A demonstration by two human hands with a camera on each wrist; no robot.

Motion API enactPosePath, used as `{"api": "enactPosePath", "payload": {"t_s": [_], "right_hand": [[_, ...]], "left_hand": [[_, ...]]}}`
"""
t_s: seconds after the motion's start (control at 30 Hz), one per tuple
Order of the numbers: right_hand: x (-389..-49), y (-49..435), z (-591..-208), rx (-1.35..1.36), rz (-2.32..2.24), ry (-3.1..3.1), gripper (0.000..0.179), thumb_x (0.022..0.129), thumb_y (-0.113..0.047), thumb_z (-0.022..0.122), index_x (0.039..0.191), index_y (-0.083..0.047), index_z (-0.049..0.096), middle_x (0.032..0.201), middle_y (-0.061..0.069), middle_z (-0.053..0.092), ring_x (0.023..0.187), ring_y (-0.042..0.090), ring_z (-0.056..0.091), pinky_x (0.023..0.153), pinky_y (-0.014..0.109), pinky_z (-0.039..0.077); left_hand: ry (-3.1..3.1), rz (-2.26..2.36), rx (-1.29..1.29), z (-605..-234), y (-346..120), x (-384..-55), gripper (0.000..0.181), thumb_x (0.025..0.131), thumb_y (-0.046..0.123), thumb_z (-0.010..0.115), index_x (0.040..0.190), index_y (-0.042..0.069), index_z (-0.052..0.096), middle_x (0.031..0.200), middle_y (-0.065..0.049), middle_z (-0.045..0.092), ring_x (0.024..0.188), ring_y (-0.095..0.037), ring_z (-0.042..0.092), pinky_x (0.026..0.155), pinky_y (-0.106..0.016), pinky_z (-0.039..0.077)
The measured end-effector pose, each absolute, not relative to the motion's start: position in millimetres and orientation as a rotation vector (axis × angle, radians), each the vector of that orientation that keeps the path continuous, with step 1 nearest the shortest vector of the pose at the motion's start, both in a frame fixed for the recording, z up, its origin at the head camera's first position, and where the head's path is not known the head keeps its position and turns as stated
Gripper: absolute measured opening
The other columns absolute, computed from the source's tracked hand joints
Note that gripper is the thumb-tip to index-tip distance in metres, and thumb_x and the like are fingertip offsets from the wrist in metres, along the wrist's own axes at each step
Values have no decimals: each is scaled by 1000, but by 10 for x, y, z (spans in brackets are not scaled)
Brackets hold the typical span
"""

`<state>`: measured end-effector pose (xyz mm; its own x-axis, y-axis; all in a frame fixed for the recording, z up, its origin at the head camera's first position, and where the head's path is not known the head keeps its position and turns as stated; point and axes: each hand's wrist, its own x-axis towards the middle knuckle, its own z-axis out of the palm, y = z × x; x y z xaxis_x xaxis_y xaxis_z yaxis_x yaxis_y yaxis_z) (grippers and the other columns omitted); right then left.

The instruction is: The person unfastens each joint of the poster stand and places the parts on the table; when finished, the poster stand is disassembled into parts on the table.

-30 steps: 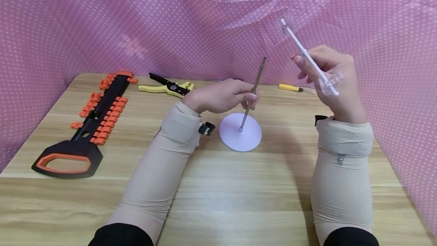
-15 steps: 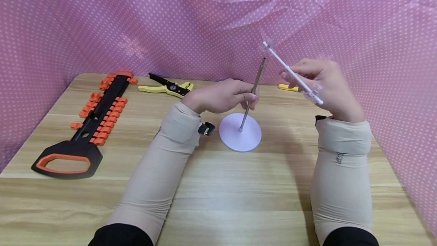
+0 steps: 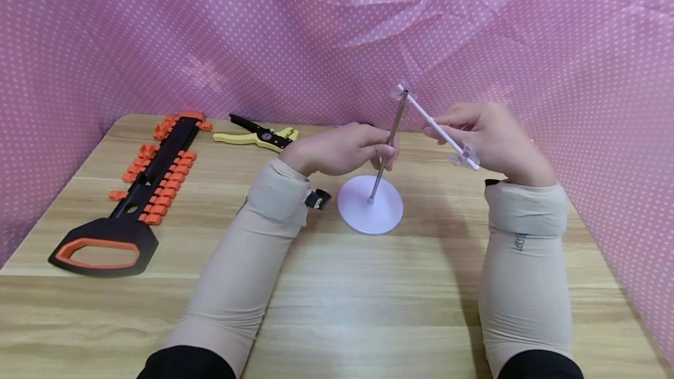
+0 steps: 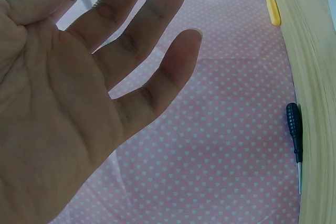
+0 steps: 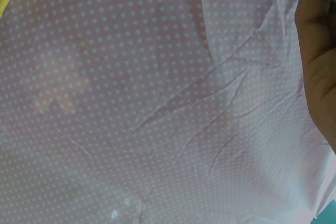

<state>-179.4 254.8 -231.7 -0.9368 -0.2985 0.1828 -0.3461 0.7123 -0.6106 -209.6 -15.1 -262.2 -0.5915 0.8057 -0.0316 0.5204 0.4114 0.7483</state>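
Observation:
Between thumb and fingers, my left hand (image 3: 342,148) pinches a thin metal rod (image 3: 396,120) that rises, leaning right, from a round white base (image 3: 363,218) on the table. The remaining fingers spread loosely in the left wrist view. My right hand (image 3: 495,142) pinches a slim white bar (image 3: 422,112) near its middle, with clear plastic clips (image 3: 463,157) towards both ends. The bar slants down to the right, and its upper end overlaps the rod's top in the head view. Only the edge of my right hand (image 5: 320,72) shows in the right wrist view.
A black rack (image 3: 174,145) with orange clips and a looped handle lies at left. Yellow-handled wire strippers (image 3: 263,138) lie behind my left wrist. A yellow-handled tool (image 4: 272,8) and a black screwdriver (image 4: 294,124) lie along the table's back edge, before a pink dotted curtain (image 3: 337,28).
My right hand has moved down and left, bringing the white bar from well right of the rod until its upper end overlaps the rod's top. The left hand and stand have stayed put.

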Motion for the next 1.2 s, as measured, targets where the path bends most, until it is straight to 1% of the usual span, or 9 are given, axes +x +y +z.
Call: {"api": "enactPosePath", "payload": {"t_s": [0.13,0.23,0.4,0.5,0.67,0.8,0.87,1.07,1.2], "right_hand": [[-1814,2550,-2329,600,933,-2877,17,97,-24,81,113,-21,85,90,-6,75,74,10,63,58,21,50],[-1821,2546,-2332,603,881,-2916,18,98,-29,79,114,-23,85,93,-3,77,74,10,65,61,21,52],[-1843,2538,-2342,596,782,-2993,17,100,-36,76,112,-28,85,104,-3,80,87,9,67,74,19,51],[-1859,2529,-2358,619,718,-3018,15,100,-36,76,110,-30,86,106,-6,80,89,10,65,76,20,47],[-1886,2511,-2390,649,672,-3051,15,100,-37,76,110,-31,85,105,-6,80,87,13,63,76,25,47],[-1907,2505,-2412,640,658,-3090,15,100,-35,76,109,-29,86,105,-5,79,90,13,65,81,30,49],[-1924,2505,-2429,640,638,-3104,14,100,-34,76,108,-27,86,103,-4,79,89,15,65,81,33,50],[-1995,2476,-2499,653,579,-3171,16,101,-34,74,107,-27,86,109,0,79,99,19,70,88,41,54],[-2032,2450,-2539,676,547,-3201,16,101,-34,73,106,-26,87,115,1,79,108,21,71,94,47,56]], "left_hand": [[2285,1005,1145,-2628,-149,-2102,28,115,25,45,111,12,70,106,-2,72,101,-17,70,97,-32,56],[2286,1006,1153,-2630,-149,-2104,28,115,24,45,111,12,70,105,-2,72,101,-17,70,97,-32,56],[2283,1005,1152,-2625,-153,-2108,30,115,24,44,112,9,70,106,-3,72,102,-18,70,97,-32,56],[2284,1002,1157,-2627,-154,-2114,30,115,24,44,112,9,70,106,-3,72,101,-17,70,98,-32,55],[2288,992,1157,-2622,-154,-2117,30,116,25,44,110,11,70,107,-2,72,102,-17,70,98,-32,55],[2286,991,1157,-2622,-153,-2116,30,116,25,44,109,12,70,107,-2,72,102,-17,69,98,-32,55],[2287,991,1159,-2622,-154,-2116,30,116,25,44,109,12,70,107,-2,72,102,-17,69,98,-32,55],[2287,992,1150,-2621,-157,-2119,30,116,24,44,109,11,70,106,-3,72,105,-21,70,98,-32,55],[2283,998,1138,-2619,-155,-2122,30,115,24,45,112,10,71,106,-3,72,104,-19,70,98,-32,55]]}}
